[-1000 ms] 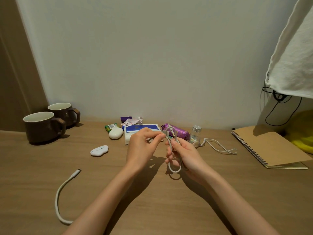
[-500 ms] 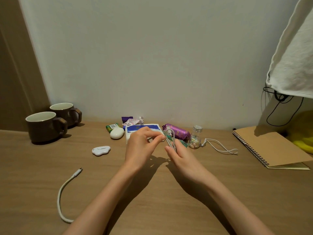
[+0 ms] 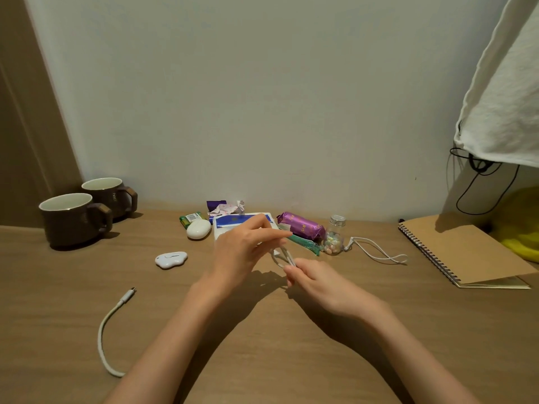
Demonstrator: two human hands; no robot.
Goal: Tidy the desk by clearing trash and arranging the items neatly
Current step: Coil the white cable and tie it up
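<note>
The white cable (image 3: 284,254) sits looped between the hands above the counter (image 3: 271,354), right hand (image 3: 320,284) pinching the loops, left hand (image 3: 242,252) pinching a strand; best wind even, snug turns without loosening the right pinch.

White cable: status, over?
Left hand pinches white cable; right hand grips its loops. Coil held over the desk, plug end lying loose at left. No obstruction seen.

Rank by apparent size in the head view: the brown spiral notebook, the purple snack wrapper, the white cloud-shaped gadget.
Largest to smallest:
brown spiral notebook
purple snack wrapper
white cloud-shaped gadget
</note>
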